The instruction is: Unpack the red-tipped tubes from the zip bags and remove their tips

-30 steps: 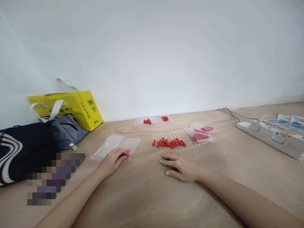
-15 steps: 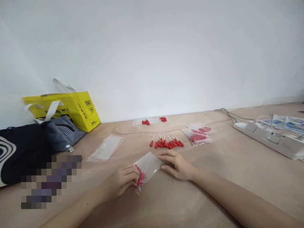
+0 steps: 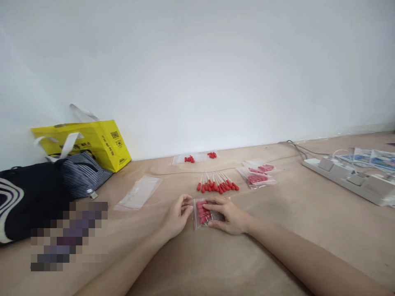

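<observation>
Now has clear bags (image 3: 138, 193) at ten o'clock from the filled bag (image 3: 202, 212), between both hands; curls left hand (image 3: 178, 214) at that bag's nine-o'clock edge, cannot tell if pinching; has red-tipped sticks (image 3: 221, 188) at one; rests right hand (image 3: 228, 213), fingers parted, on the filled bag's three-o'clock side; has packed bags (image 3: 257, 179) at two.

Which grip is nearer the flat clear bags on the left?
Left. The left grip is right of the flat clear bags, closer to the person; the right grip lies farther right, on the bag of red-tipped sticks.
</observation>
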A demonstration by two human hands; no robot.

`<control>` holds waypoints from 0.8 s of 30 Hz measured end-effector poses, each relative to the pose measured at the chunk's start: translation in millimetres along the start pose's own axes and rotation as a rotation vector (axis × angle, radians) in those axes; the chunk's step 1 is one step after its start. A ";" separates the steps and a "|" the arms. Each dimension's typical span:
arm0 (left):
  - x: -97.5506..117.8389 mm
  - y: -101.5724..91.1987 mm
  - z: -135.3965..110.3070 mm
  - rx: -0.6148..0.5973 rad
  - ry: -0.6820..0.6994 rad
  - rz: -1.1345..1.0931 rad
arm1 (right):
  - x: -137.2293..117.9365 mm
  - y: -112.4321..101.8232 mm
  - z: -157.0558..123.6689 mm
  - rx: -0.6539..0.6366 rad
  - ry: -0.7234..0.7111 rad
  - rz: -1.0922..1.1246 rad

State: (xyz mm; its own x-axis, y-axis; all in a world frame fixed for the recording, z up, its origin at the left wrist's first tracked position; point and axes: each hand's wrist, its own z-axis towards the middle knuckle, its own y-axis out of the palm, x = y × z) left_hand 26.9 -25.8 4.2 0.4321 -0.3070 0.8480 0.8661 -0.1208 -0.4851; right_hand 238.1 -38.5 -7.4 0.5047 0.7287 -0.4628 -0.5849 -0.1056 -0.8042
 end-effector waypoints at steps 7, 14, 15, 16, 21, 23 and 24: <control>23.5 0.1 0.7 0.050 -0.608 -0.644 | 3.2 9.6 4.8 0.043 0.005 0.023; 14.0 -1.5 7.4 -0.139 -0.584 -0.556 | 1.7 18.2 14.1 0.092 -0.019 0.049; 12.2 -0.7 7.5 -0.139 -0.555 -0.533 | 1.2 19.2 15.4 0.096 -0.027 0.052; 10.6 0.2 7.5 -0.119 -0.523 -0.506 | 0.7 20.1 16.6 0.098 -0.034 0.053; 7.2 3.2 5.2 0.030 -0.343 -0.432 | -0.2 20.5 18.9 0.072 -0.026 0.032; 6.6 2.1 4.7 0.047 -0.383 -0.464 | -0.1 19.9 18.7 0.073 -0.024 0.042; 6.3 0.7 4.6 0.048 -0.429 -0.489 | 0.0 19.6 18.5 0.075 -0.025 0.049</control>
State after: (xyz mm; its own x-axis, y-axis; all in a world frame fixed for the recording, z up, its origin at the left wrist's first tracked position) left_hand 31.4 -23.5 10.1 0.0387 0.1783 0.9832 0.9942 -0.1054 -0.0201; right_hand 214.9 -28.0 -16.2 0.4583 0.7409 -0.4909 -0.6551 -0.0916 -0.7500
